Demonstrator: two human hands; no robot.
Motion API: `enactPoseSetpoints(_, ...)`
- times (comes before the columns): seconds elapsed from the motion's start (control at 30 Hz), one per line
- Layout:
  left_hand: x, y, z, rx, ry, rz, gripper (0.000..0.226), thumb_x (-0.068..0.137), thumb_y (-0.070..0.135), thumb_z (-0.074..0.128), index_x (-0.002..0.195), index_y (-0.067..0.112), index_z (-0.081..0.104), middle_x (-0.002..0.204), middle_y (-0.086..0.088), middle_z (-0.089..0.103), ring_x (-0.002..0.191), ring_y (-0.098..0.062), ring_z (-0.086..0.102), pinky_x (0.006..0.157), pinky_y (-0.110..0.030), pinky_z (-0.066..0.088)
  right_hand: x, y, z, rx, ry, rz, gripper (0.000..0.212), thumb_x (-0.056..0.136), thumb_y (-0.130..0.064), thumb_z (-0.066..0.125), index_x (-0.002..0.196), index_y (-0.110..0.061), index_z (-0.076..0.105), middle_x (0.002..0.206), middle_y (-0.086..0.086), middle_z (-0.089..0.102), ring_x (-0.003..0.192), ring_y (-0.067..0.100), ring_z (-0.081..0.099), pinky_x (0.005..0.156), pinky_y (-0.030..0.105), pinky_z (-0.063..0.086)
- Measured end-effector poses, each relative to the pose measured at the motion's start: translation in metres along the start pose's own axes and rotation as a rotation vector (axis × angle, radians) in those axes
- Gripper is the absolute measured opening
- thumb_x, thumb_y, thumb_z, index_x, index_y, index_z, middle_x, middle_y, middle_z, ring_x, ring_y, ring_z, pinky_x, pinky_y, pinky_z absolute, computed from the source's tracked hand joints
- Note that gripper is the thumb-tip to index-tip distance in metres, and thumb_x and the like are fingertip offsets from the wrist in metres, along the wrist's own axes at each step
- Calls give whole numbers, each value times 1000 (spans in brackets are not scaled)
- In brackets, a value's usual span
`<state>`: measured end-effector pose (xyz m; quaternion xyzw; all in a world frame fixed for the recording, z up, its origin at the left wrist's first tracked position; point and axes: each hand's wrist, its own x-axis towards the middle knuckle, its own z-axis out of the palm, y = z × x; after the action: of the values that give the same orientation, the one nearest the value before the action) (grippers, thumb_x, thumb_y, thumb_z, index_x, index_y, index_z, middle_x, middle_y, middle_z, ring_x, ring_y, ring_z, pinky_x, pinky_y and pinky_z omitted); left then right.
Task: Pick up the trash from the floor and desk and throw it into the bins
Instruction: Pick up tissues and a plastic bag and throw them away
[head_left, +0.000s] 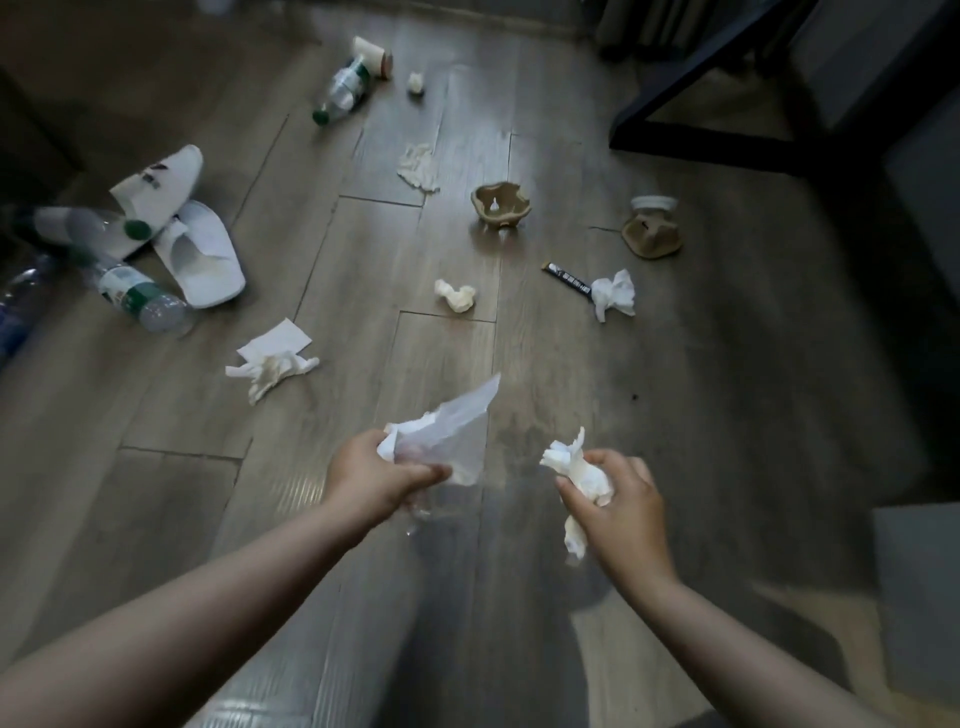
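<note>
My left hand (371, 480) grips a clear plastic wrapper (457, 431) together with some white tissue, held above the wooden floor (727, 389). My right hand (621, 501) holds a crumpled white tissue (579, 470) that sticks out above and below my fingers. More trash lies on the floor ahead: a flattened tissue (272, 358), a small tissue ball (456, 295), another crumpled tissue (615, 293) beside a dark sachet (566, 278), a crushed brown paper cup (500, 204), a squashed cup with a white lid (652, 228) and several plastic bottles (140, 296). No bin is in view.
A pair of white slippers (197, 249) lies at the left among the bottles. Farther back lie a bottle (343, 91), a paper cup (375, 54) and two more tissues (418, 166). Dark furniture legs (691, 119) stand at the upper right, a grey block at the right edge.
</note>
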<state>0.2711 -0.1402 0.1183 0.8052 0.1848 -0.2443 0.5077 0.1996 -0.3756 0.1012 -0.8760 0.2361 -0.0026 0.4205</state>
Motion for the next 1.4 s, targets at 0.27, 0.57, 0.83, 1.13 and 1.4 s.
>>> enactPoseSetpoints(0.27, -131, 127, -81, -129, 35, -79, 33, 61, 14, 88, 87, 8, 67, 64, 1, 67, 45, -11, 57, 40, -18, 42, -45, -166, -111, 55, 34, 71, 26, 79, -23, 78, 101, -16, 66, 99, 1, 51, 76, -6, 48, 64, -4, 32)
enactPoseSetpoints(0.57, -319, 369, -177, -82, 74, 111, 37, 61, 23, 88, 87, 10, 65, 69, -4, 69, 45, -13, 58, 41, -21, 42, -117, -391, -338, 211, 152, 54, 21, 79, -26, 76, 89, -32, 59, 100, -3, 55, 81, -2, 54, 65, 7, 36)
enactPoseSetpoints(0.83, -486, 540, -224, -86, 4, 459, 37, 62, 24, 88, 91, 15, 67, 86, -2, 68, 62, -11, 66, 42, -18, 50, -205, -548, -525, 208, 329, -143, 23, 78, -31, 78, 95, -31, 62, 101, -6, 56, 85, 3, 59, 73, 21, 48)
enactPoseSetpoints(1.13, -570, 571, -205, 1, -351, 688, 46, 44, 49, 87, 82, 41, 62, 101, -4, 63, 78, -23, 69, 56, -41, 60, -346, -570, -569, 158, 695, -46, 35, 76, -39, 77, 105, -30, 60, 107, -13, 53, 98, -7, 52, 78, 4, 39)
enactPoseSetpoints(1.4, -694, 575, -161, 197, -693, 966, 45, 53, 51, 83, 88, 31, 62, 86, 1, 66, 71, -20, 66, 56, -41, 57, -513, -551, -600, 113, 1169, 227, 32, 73, -32, 79, 100, -30, 63, 100, -13, 55, 91, -6, 54, 72, 2, 37)
